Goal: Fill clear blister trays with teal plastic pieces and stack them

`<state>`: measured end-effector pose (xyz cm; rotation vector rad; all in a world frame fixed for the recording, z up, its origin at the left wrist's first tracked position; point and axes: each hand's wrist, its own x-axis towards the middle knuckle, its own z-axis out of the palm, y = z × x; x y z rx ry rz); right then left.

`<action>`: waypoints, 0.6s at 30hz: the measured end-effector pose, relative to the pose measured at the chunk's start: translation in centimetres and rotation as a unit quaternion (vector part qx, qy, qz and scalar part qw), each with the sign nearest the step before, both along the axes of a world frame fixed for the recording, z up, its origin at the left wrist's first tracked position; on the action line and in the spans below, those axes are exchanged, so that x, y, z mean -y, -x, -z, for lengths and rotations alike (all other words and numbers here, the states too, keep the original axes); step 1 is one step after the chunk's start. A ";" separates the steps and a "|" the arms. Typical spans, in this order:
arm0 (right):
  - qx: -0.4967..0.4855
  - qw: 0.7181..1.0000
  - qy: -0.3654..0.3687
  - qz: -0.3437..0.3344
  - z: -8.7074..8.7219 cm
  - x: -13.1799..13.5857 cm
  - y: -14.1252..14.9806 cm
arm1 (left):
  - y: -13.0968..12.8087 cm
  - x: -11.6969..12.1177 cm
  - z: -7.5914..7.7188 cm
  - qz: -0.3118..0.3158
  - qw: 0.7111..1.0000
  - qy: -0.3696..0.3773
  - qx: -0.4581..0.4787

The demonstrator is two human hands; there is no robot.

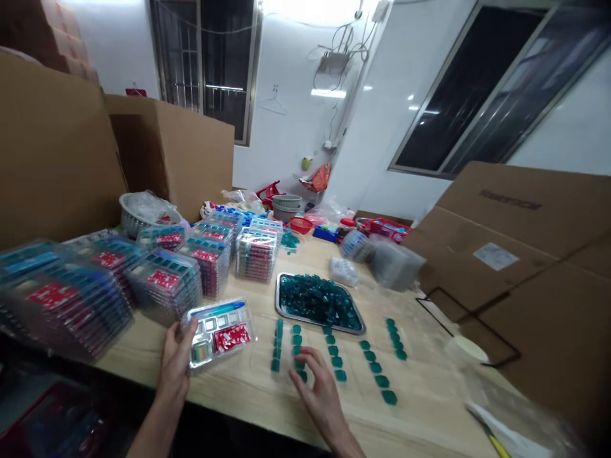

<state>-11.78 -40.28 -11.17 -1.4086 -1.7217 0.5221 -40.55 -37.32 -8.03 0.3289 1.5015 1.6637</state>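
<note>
The left hand [175, 359] grips a clear compartmented blister tray [220, 334] by its left edge, the thumb over the rim; we cannot tell whether the tray touches the worktop [353, 420]. Within it we observe a blue pen [224, 310] along the far side and a red-and-white patterned packet [231, 337] in the near right compartment. The right hand [319, 389] is at the short rows of teal pieces [337, 361], its thumb and fingers parted with a moderate gap; we cannot tell whether they touch a piece. Beyond the rows we note a metal tray [365, 329] bearing a heap of teal pieces [317, 300]. To the left we find stacks of filled blister trays [165, 283]; at the lower right lies a yellow-handled knife [496, 442].
</note>
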 end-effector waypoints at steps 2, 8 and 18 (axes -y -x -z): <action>0.076 0.996 -0.037 0.026 1.1 0.5 -2.2 | 0.1 0.1 0.0 -0.001 1.000 -0.007 -0.017; 0.240 0.961 -0.128 0.050 3.8 1.7 -3.8 | -0.4 0.4 -1.2 -0.020 0.998 -0.024 -0.052; 0.230 0.952 -0.202 -0.028 2.2 0.8 -4.5 | -1.3 3.1 -2.8 -0.114 0.953 -0.009 -0.279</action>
